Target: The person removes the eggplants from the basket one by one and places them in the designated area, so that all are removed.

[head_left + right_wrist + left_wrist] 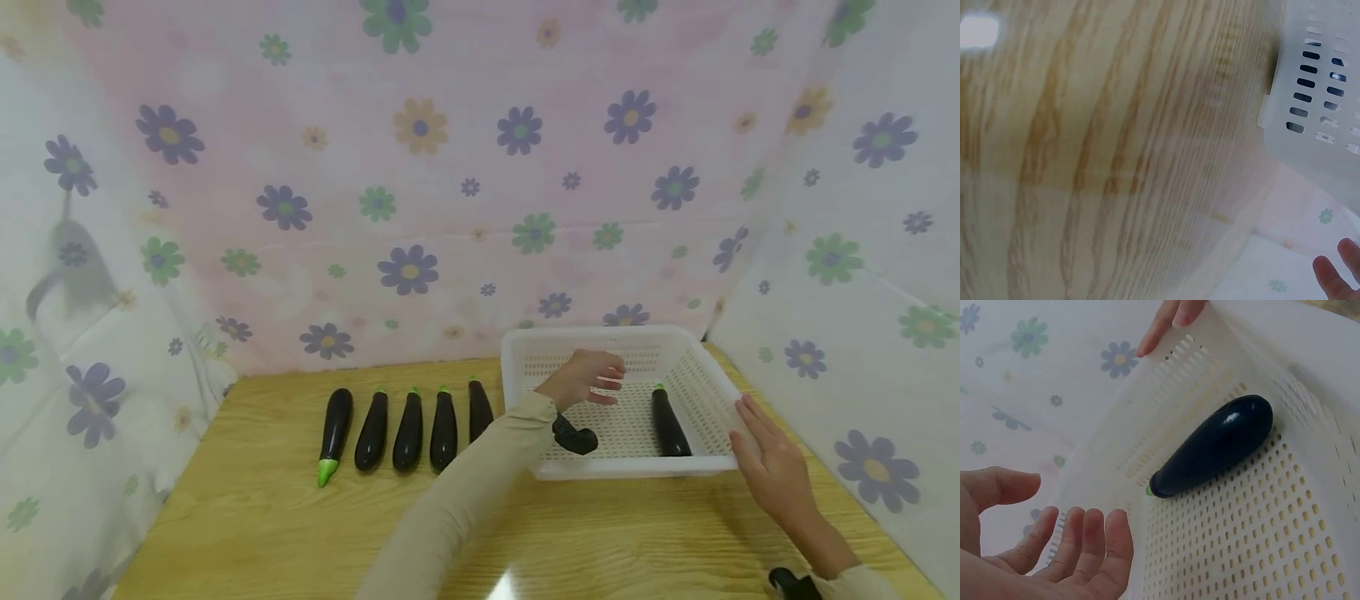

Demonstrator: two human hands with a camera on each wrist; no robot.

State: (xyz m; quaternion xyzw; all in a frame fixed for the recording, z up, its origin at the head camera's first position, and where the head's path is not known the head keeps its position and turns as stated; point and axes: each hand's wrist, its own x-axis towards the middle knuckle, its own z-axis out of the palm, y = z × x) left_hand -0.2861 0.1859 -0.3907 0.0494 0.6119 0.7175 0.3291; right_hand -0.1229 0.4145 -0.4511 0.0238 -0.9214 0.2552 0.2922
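My left hand (583,379) hovers over the white plastic basket (637,468), its fingers loosely bent and apart with nothing between them. Inside the basket, at its right side, lies a dark eggplant (667,423) with a small green tip; the left wrist view shows this eggplant (1216,447) on the perforated floor, clear of the hand (1079,550). My right hand (780,475) rests with extended fingers against the basket's right rim. Left of the basket, several eggplants stand in a row, including the leftmost eggplant (336,429), whose green end points toward me.
The wooden table (262,533) carries the basket at its back right. Flowered cloth (450,208) hangs behind and at both sides. My left forearm (457,508) crosses in front of the row's right end and partly covers an eggplant (478,404) there.
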